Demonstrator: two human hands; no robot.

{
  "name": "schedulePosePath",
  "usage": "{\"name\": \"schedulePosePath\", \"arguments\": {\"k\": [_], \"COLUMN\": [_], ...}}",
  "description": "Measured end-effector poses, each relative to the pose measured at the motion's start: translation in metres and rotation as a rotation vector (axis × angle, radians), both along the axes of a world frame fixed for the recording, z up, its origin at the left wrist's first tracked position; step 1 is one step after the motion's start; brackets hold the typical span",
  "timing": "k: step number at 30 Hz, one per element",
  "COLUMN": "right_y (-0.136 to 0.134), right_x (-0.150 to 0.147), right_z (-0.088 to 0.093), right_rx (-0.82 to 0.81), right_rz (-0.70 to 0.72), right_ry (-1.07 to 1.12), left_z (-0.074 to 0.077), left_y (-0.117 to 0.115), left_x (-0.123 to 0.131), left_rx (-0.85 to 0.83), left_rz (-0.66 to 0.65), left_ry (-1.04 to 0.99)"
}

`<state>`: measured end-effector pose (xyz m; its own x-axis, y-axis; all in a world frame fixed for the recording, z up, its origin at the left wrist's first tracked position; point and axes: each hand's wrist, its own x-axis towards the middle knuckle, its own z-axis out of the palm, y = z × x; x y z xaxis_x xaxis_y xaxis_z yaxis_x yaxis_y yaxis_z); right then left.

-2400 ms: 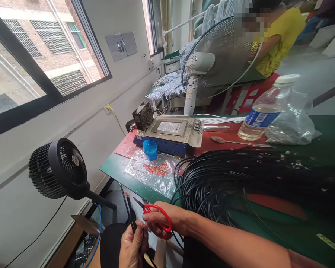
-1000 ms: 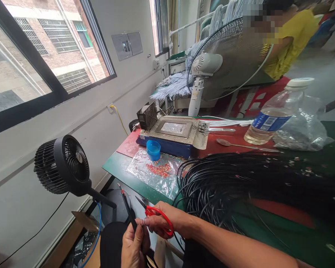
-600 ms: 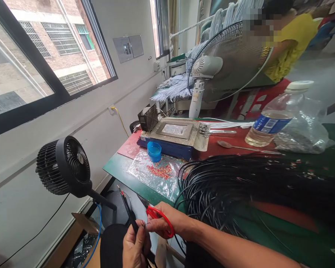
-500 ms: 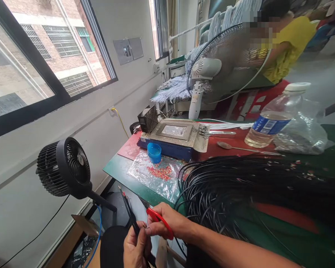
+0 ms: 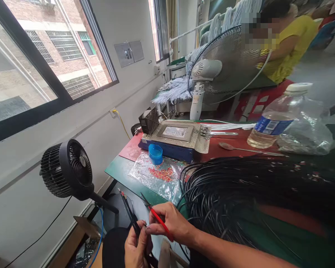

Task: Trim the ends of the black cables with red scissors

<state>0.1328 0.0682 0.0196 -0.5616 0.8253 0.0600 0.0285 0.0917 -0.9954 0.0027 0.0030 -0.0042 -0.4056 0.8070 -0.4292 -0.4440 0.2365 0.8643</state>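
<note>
Several black cables (image 5: 127, 208) are gripped in my left hand (image 5: 136, 243), their stripped ends with red and pale wires pointing up and away from me. My right hand (image 5: 171, 223) is closed around red-handled cutters (image 5: 159, 220), whose dark narrow tips point up and to the left. The thumb and a finger of that hand also pinch close to the left fingertips, at a cable end too small to make out clearly. A large bundle of black cables (image 5: 209, 193) lies on the table just right of my hands.
On the table (image 5: 114, 167) stand a blue cup (image 5: 155, 154), a plastic bag with red scraps (image 5: 162, 173), a solder pot (image 5: 170, 143), a spoon (image 5: 240, 148) and a bottle (image 5: 270, 123). A black fan (image 5: 69, 169) is at left. Beyond a white fan (image 5: 205, 70) sits a person in yellow.
The red cutters have turned in my right hand, so their dark tips now show pointing up-left. My left hand keeps its hold on the cables. The view has shifted slightly.
</note>
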Motion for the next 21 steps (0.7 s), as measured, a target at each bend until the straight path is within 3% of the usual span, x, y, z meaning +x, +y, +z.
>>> {"name": "schedulePosePath", "arguments": {"k": [8, 10, 12, 15, 18, 21], "right_y": [0.002, 0.002, 0.001, -0.003, -0.01, -0.016], "right_x": [-0.001, -0.001, -0.002, -0.005, -0.006, -0.004], "right_z": [-0.003, -0.005, -0.008, -0.012, -0.011, -0.006], "right_rx": [-0.066, 0.012, 0.236, 0.746, 1.159, 1.379], "right_rz": [0.003, -0.041, -0.115, -0.173, -0.089, 0.009], "right_ry": [0.024, 0.022, -0.019, -0.106, -0.173, -0.213], "left_z": [0.0, -0.002, -0.002, 0.0, 0.006, 0.012], "left_y": [-0.001, 0.0, 0.001, 0.003, 0.003, 0.001], "left_x": [0.001, -0.003, -0.007, -0.013, -0.015, -0.014], "left_rx": [0.027, 0.01, -0.034, -0.097, -0.098, -0.15], "left_rz": [-0.071, -0.065, -0.053, -0.059, -0.137, -0.238], "left_ry": [-0.054, -0.151, -0.293, -0.494, -0.633, -0.717]}}
